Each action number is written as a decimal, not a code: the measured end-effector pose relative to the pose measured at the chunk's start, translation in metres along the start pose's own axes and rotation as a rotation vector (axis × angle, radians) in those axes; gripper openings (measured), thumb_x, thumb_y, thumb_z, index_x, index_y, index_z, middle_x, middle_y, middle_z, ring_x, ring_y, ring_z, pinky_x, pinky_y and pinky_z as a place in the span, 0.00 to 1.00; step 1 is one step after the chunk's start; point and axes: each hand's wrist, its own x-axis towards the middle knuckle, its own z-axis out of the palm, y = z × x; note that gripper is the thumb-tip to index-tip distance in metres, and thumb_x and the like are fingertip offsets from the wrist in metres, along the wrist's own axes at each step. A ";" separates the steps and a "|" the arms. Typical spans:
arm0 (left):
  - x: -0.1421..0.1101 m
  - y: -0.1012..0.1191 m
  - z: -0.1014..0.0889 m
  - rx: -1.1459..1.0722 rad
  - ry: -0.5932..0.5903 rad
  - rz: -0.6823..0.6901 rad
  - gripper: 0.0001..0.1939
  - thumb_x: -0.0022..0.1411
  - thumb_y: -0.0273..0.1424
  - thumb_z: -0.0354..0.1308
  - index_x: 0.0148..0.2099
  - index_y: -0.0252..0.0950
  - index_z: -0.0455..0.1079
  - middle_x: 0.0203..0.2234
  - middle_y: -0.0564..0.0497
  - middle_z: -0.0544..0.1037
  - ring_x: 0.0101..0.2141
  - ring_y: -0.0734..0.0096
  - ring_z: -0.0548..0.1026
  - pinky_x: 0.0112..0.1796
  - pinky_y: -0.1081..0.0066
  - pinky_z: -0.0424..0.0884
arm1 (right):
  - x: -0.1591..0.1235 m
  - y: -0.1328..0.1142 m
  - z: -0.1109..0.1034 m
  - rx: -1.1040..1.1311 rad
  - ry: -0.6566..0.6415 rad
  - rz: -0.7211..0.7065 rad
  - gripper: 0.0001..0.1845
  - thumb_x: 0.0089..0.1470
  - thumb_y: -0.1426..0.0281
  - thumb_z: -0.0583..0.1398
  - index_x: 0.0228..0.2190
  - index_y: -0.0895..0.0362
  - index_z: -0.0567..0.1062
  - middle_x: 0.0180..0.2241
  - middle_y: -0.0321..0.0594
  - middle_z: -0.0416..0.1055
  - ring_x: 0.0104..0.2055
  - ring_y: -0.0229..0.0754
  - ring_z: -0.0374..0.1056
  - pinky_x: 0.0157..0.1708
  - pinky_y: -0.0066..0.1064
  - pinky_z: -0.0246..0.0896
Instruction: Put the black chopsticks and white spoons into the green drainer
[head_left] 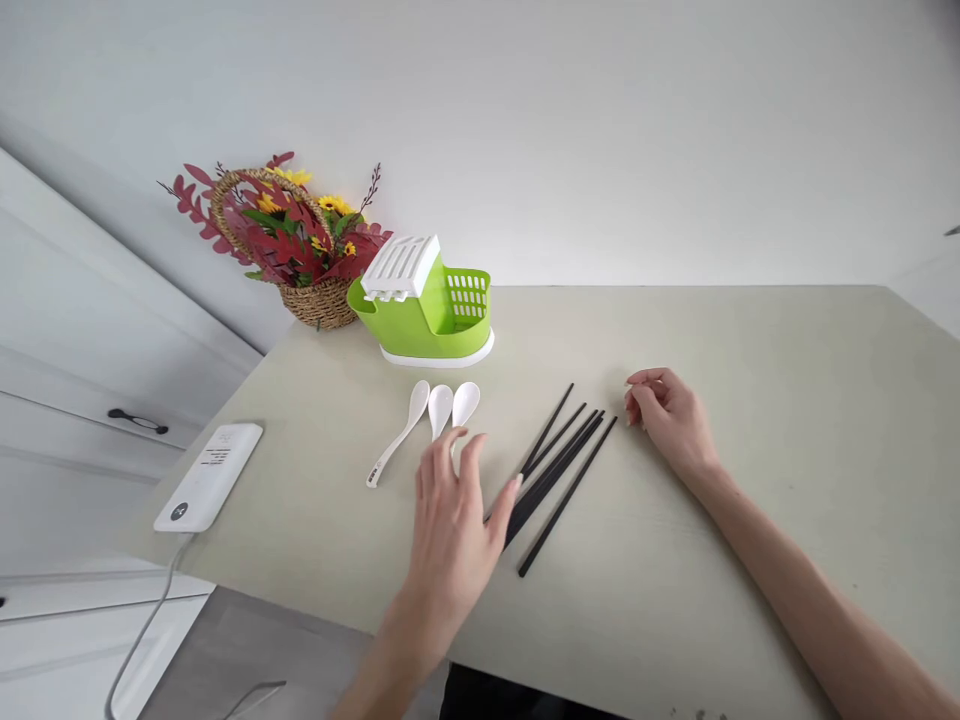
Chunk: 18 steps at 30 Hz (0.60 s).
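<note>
My left hand (456, 515) hovers over the table with thumb and fingers spread, holding nothing. It hides the handles of two white spoons (440, 408) (466, 403); another spoon (401, 436) lies slanted to their left in full view. Beside my left thumb, several black chopsticks (559, 470) are spread in a loose bundle, their near ends partly behind the hand. One chopstick (568, 497) lies apart on the right. My right hand (669, 415) rests on the table just right of the chopsticks' far tips, its fingers curled in with nothing seen in them.
Behind the spoons stands a green utensil caddy (420, 330) with a white slotted top and white base. A wicker basket (319, 303) of red leaves and yellow flowers is at the back left. A white power bank (210, 475) with a cable lies near the table's left edge.
</note>
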 end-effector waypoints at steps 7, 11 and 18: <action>0.012 -0.037 0.003 0.128 0.092 -0.097 0.29 0.73 0.41 0.56 0.69 0.38 0.54 0.67 0.29 0.60 0.68 0.33 0.59 0.59 0.34 0.64 | 0.001 0.003 0.001 -0.010 -0.007 -0.006 0.08 0.57 0.66 0.57 0.39 0.52 0.72 0.26 0.33 0.74 0.25 0.39 0.69 0.28 0.32 0.61; 0.008 -0.050 0.008 0.159 0.066 -0.153 0.34 0.72 0.44 0.57 0.71 0.34 0.51 0.69 0.25 0.55 0.69 0.29 0.55 0.60 0.31 0.61 | 0.001 0.004 0.001 -0.019 -0.008 -0.005 0.07 0.57 0.67 0.57 0.39 0.51 0.73 0.27 0.32 0.74 0.26 0.39 0.69 0.29 0.32 0.61; 0.003 -0.060 0.013 0.163 0.046 -0.185 0.35 0.71 0.44 0.58 0.71 0.33 0.51 0.70 0.24 0.55 0.71 0.30 0.52 0.62 0.32 0.59 | 0.000 0.002 0.000 -0.049 -0.011 -0.008 0.08 0.58 0.67 0.56 0.39 0.52 0.73 0.27 0.33 0.74 0.27 0.40 0.69 0.31 0.33 0.62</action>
